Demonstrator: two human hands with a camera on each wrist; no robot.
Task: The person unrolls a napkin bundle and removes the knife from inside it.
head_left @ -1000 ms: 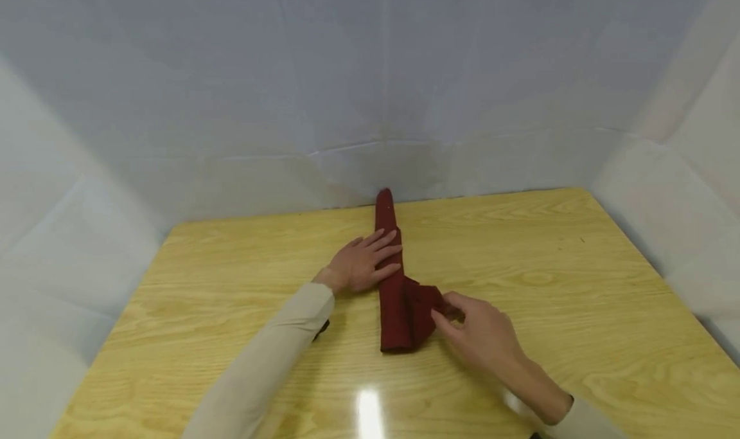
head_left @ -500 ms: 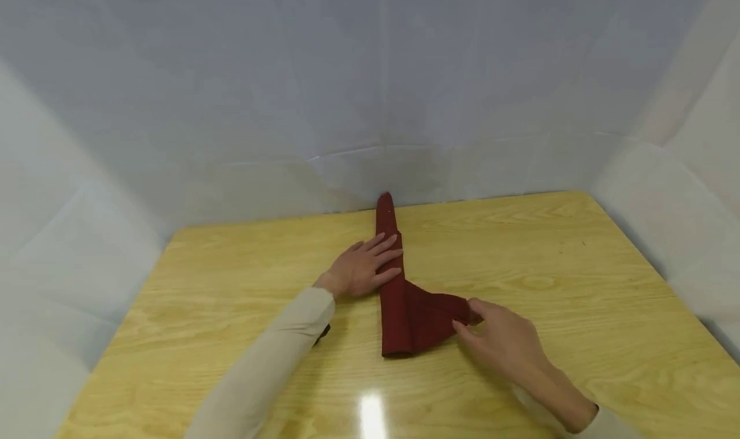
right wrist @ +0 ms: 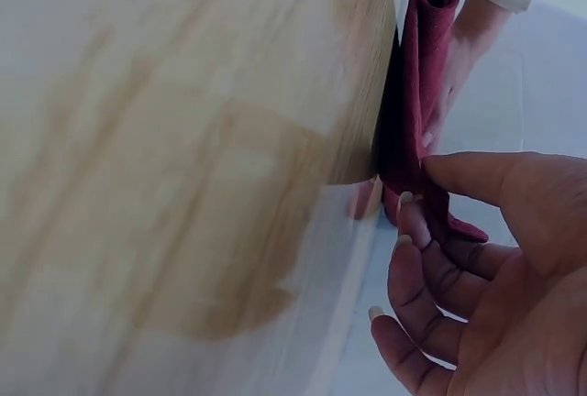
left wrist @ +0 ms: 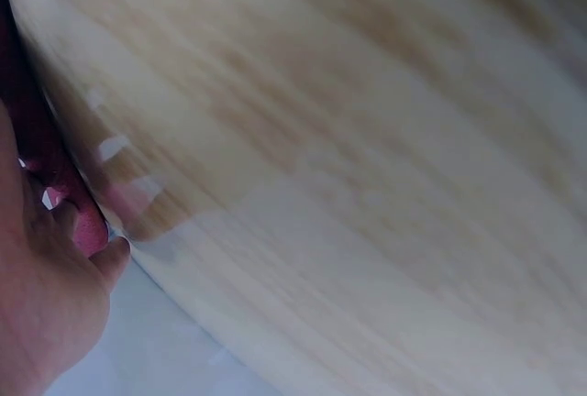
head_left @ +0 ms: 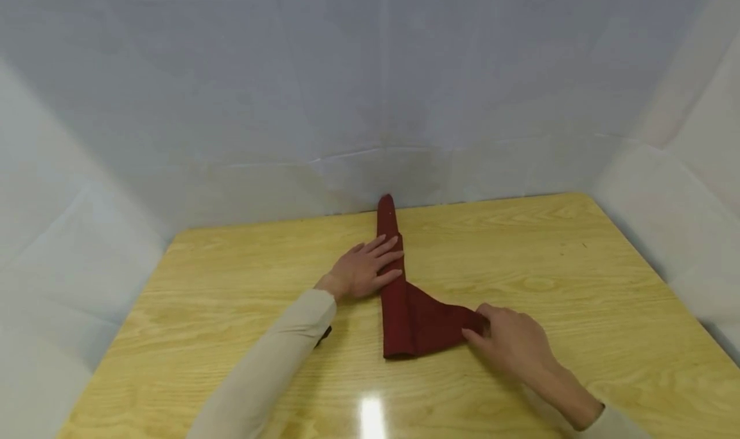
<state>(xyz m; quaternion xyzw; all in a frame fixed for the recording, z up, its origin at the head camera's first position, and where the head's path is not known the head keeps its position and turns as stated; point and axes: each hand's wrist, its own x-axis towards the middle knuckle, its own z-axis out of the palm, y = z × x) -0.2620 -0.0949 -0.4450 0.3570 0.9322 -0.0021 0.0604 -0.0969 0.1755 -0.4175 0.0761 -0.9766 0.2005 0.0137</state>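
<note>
A dark red cloth (head_left: 397, 326), folded into a long narrow strip, runs from the table's back edge toward the front. Near its front end a flap of the cloth fans out to the right. My left hand (head_left: 363, 270) lies flat across the strip's middle with straight, spread fingers. At the flap's tip, my right hand (head_left: 514, 342) pinches the fabric between thumb and fingers. In the right wrist view, the thumb and index finger of the right hand (right wrist: 514, 249) close on the cloth (right wrist: 426, 75), whose rolled end shows an opening.
The wood-grain table (head_left: 231, 278) spreads out on both sides of the cloth. A pale sheet (head_left: 260, 92) hangs as a wall along the back edge, with more sheeting at left and right. A light reflection shines near the front.
My right hand has moved right, drawing the flap of cloth out into a longer, flatter triangle. The left hand has stayed in place on the strip.
</note>
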